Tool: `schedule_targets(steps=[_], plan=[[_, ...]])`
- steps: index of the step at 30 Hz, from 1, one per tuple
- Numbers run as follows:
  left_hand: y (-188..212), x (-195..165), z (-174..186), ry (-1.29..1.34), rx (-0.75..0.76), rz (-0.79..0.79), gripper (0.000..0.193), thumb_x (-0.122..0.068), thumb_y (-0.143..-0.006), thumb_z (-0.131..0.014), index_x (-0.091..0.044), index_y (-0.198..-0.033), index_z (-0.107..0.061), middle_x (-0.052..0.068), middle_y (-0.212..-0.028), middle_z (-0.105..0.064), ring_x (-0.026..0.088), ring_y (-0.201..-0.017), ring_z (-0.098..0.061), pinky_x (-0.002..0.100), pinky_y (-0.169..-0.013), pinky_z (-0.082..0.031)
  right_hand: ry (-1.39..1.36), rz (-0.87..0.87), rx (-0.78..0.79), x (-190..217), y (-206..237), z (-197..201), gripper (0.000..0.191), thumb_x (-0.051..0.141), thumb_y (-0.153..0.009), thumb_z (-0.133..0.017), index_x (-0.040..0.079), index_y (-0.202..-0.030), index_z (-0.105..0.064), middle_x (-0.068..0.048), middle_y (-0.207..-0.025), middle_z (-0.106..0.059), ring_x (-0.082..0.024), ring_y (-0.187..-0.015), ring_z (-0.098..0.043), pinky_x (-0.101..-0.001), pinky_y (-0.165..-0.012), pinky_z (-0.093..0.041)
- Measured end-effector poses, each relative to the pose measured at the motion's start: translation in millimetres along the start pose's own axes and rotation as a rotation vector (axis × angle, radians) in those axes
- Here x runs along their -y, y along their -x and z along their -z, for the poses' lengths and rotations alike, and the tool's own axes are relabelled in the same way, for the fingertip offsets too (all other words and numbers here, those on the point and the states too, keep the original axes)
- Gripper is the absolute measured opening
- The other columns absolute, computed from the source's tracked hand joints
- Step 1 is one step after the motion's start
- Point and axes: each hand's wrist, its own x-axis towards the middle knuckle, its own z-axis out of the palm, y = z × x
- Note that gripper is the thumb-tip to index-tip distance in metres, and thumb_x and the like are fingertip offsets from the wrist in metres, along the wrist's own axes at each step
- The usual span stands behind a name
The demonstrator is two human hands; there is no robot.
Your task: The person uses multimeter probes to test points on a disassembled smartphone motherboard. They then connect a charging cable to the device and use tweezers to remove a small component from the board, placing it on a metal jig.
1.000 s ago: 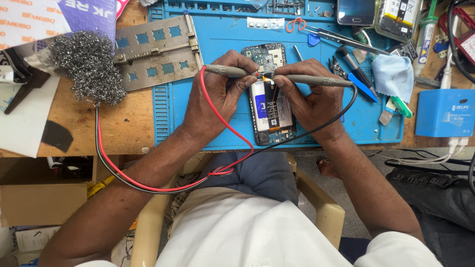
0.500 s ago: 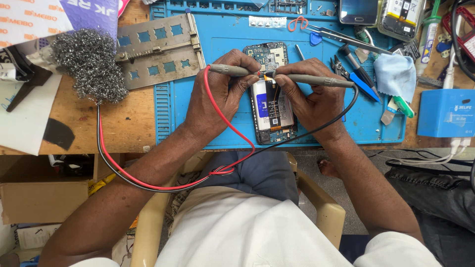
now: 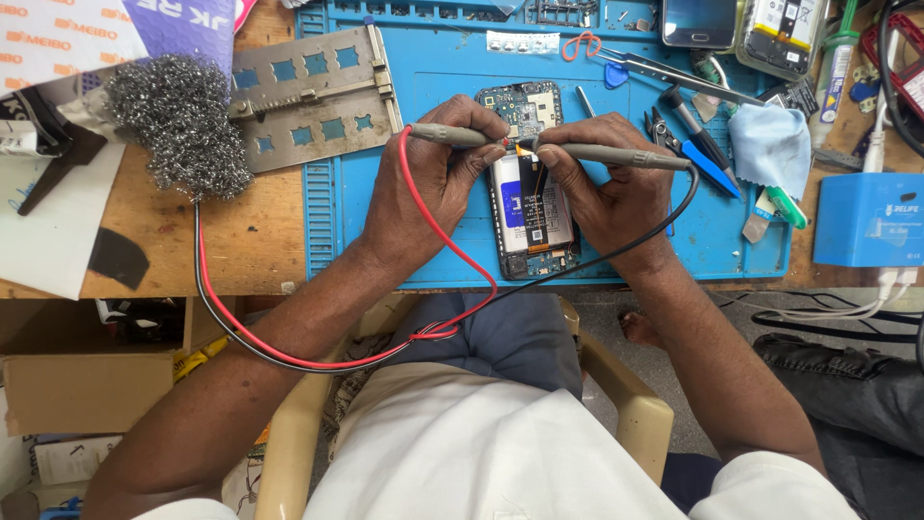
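Covering opened phone [image 3: 531, 207], probe tips hidden

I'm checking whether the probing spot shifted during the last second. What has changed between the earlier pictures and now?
Hardly anything. The left hand still holds the red-lead probe and the right hand the black-lead probe, tips meeting at the same spot on the opened phone. Nothing was picked up or let go; only the view shifted slightly.

The mat [image 3: 423, 241] looks like matt blue rubber laid over a worn, bare wooden bench [image 3: 241, 231]. At its left edge sit a dull grey metal plate [image 3: 308, 96] and a rough tangle of steel wool [image 3: 178, 125]. Near the right edge lies soft pale-blue cloth [image 3: 770, 144].
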Motion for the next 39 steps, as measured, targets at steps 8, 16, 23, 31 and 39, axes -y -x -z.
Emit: schedule_targets(steps=[8,16,23,31,39], plan=[[-0.5,0.7,-1.3,-0.020,-0.024,-0.030,0.009,-0.006,-0.105,-0.068,0.000,-0.109,-0.062,0.008,-0.099,-0.069,0.016,-0.090,-0.069,0.030,-0.076,-0.057,-0.015,0.004,-0.002,-1.6,0.6,0.6,0.009,0.010,-0.106,-0.078,0.005,-0.111,-0.073,-0.007,-0.106,-0.076,-0.019,-0.096,-0.072,-0.0328,-0.083,-0.057],[-0.5,-4.8,0.1,-0.062,-0.042,-0.028,0.012,-0.008,-0.104,-0.068,-0.001,-0.107,-0.059,0.010,-0.092,-0.065,0.019,-0.082,-0.067,0.035,-0.072,-0.053,-0.025,0.000,-0.012,0.1,0.7,0.3,0.007,0.006,-0.108,-0.077,0.002,-0.112,-0.073,-0.009,-0.102,-0.075,-0.019,-0.093,-0.071,-0.0316,-0.080,-0.055],[-2.7,-6.7,-0.5,-0.061,-0.040,-0.063,0.012,-0.011,-0.105,-0.067,-0.003,-0.105,-0.058,0.008,-0.091,-0.065,0.019,-0.083,-0.068,0.035,-0.073,-0.054,-0.023,0.000,-0.004,-1.4,0.6,0.6,0.007,0.008,-0.109,-0.077,0.003,-0.111,-0.074,-0.008,-0.102,-0.075,-0.019,-0.094,-0.071,-0.0309,-0.080,-0.056],[-2.3,-2.9,-1.0,-0.068,-0.046,-0.038,0.014,-0.013,-0.103,-0.068,-0.002,-0.104,-0.059,0.008,-0.091,-0.066,0.020,-0.083,-0.069,0.035,-0.073,-0.055,-0.017,0.011,0.004,-3.9,1.6,-0.2,0.007,0.008,-0.110,-0.076,0.002,-0.110,-0.073,-0.008,-0.101,-0.075,-0.018,-0.095,-0.071,-0.0304,-0.079,-0.057],[-4.0,-2.3,-4.1,-0.090,-0.083,-0.023,0.013,-0.011,-0.100,-0.069,-0.002,-0.105,-0.060,0.015,-0.093,-0.066,0.030,-0.086,-0.070,0.038,-0.076,-0.055,0.026,-0.006,-0.046,2.0,-3.9,-2.5,0.008,0.006,-0.102,-0.076,0.002,-0.108,-0.073,-0.012,-0.102,-0.073,-0.021,-0.089,-0.072,-0.0330,-0.072,-0.056]])
